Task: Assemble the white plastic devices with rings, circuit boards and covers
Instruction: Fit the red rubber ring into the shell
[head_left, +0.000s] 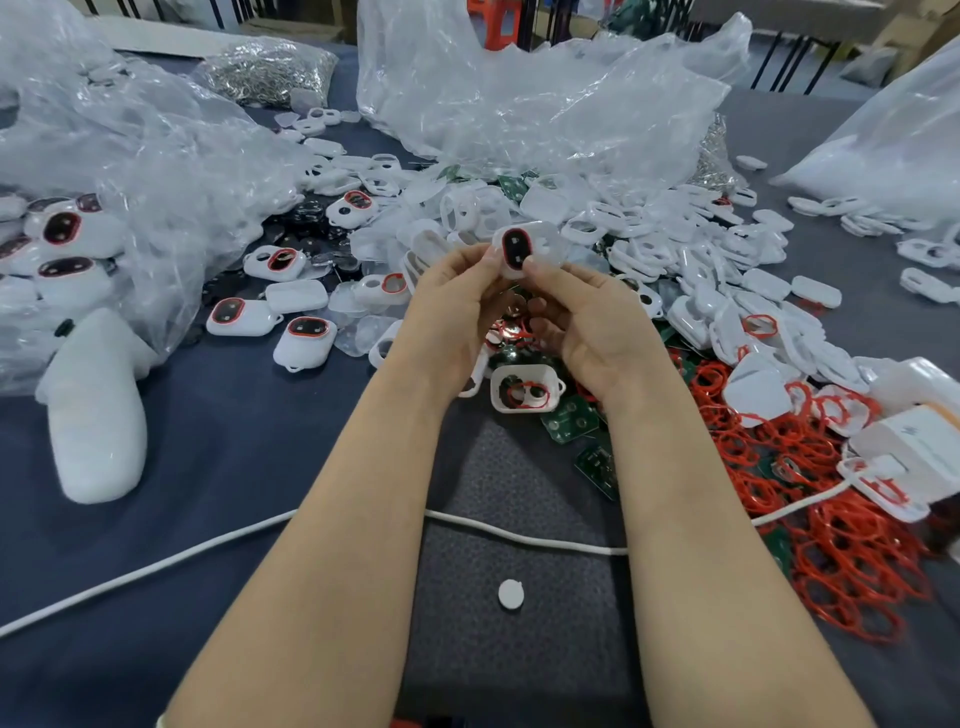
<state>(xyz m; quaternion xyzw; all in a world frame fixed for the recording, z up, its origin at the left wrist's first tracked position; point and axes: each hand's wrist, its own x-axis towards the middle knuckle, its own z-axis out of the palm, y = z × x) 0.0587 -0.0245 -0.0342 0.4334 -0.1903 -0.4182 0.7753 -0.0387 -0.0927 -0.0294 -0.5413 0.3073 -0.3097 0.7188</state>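
Evidently a unit is close to finished: the white device (524, 249) is held up above the middle of the worktop (260, 467). Its red-ringed dark window faces the person, likely so the fit can be checked. The left hand (457, 306) pinches its left edge between thumb and curled fingers, and the right hand (587, 322) pinches the lower right edge the same way. Each grip is thus pressed onto the casing, probably squeezing the halves together. Directly below the hands lies an open shell (524, 392) with a red ring loose inside, seemingly staged as the next one. Green circuit boards (569, 423) sit just beside it, and the red rings (841, 545) heap toward the right edge, handy for the right hand. Finished devices (244, 314) collect toward the left edge, apart from the loose parts.
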